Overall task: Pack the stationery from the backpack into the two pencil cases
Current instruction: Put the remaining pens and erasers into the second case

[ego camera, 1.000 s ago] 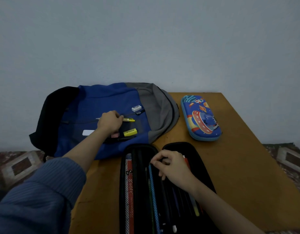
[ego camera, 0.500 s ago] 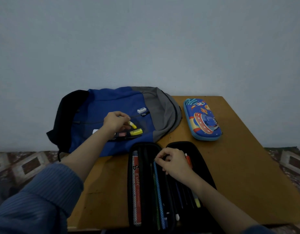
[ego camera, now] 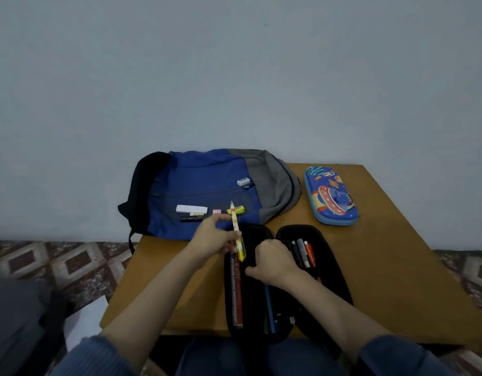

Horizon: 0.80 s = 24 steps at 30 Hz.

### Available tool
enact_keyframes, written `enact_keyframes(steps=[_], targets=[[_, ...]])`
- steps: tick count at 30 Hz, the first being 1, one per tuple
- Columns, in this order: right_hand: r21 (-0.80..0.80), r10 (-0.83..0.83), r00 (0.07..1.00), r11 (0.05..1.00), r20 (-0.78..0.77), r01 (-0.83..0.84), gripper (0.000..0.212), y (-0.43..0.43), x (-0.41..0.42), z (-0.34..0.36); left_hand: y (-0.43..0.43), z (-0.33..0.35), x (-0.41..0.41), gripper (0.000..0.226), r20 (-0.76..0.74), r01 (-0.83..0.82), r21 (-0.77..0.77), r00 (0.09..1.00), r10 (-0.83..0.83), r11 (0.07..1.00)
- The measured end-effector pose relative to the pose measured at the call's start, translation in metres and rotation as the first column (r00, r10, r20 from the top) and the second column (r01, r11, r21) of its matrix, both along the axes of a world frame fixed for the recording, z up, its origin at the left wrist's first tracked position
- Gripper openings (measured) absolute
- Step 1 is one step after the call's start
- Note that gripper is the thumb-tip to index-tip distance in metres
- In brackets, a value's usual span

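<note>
A blue and grey backpack (ego camera: 207, 185) lies flat at the back left of the table. On it rest a white eraser (ego camera: 191, 208), a black pen (ego camera: 192, 219), a pink item (ego camera: 216, 211), a yellow highlighter (ego camera: 237, 210) and a small white eraser (ego camera: 243, 181). My left hand (ego camera: 215, 240) pinches a yellow pen (ego camera: 237, 234), held over the left half of the open black pencil case (ego camera: 326, 270). My right hand (ego camera: 273, 263) rests inside the case with curled fingers; what they touch is hidden. Several pens lie in both halves. A closed blue cartoon pencil case (ego camera: 330, 195) sits at the back right.
The wooden table (ego camera: 397, 280) is small, with its front edge by my lap. A grey wall stands right behind it. Patterned floor tiles (ego camera: 71, 261) show on both sides, and a dark object with a white sheet (ego camera: 82, 321) lies on the floor at the left.
My left hand lifted the yellow pen off the backpack and carried it toward me, over the black case. My right hand stayed in the case. The camera tilted up and back.
</note>
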State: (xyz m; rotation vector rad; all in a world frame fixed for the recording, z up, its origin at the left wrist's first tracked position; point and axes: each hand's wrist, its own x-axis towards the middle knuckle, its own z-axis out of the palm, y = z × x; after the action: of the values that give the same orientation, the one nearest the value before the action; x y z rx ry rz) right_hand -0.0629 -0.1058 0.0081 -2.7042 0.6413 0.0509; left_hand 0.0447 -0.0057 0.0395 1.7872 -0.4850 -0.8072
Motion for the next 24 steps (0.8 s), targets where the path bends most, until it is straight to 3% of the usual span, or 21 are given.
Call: enact_keyframes(steps=[6,9,12,20,24], targets=[[0.229,-0.152,0.987,0.964,0.058,0.135,0.044,-0.003,-0.006,0.008,0.018,-0.007,-0.018,0.038,-0.07,0.02,0.024,0.997,-0.018,1.0],[0.39,-0.248,0.966,0.898,0.07,0.202,0.05,-0.006,-0.012,0.01,0.022,-0.007,-0.025,0.037,-0.087,0.099,0.11,0.992,-0.09,0.989],[0.454,-0.307,0.949,0.857,0.074,0.242,0.05,-0.007,-0.017,0.011,0.023,-0.009,-0.033,0.038,-0.073,0.161,0.204,0.986,-0.148,0.966],[0.541,-0.308,0.949,0.81,0.063,0.227,0.024,-0.011,-0.02,0.009,0.008,-0.023,-0.047,0.037,0.152,0.116,0.367,0.971,-0.183,0.923],[0.547,-0.318,0.944,0.807,0.088,0.221,0.022,-0.012,-0.02,0.007,-0.001,-0.036,-0.053,0.033,0.319,0.031,0.391,0.933,-0.167,0.92]])
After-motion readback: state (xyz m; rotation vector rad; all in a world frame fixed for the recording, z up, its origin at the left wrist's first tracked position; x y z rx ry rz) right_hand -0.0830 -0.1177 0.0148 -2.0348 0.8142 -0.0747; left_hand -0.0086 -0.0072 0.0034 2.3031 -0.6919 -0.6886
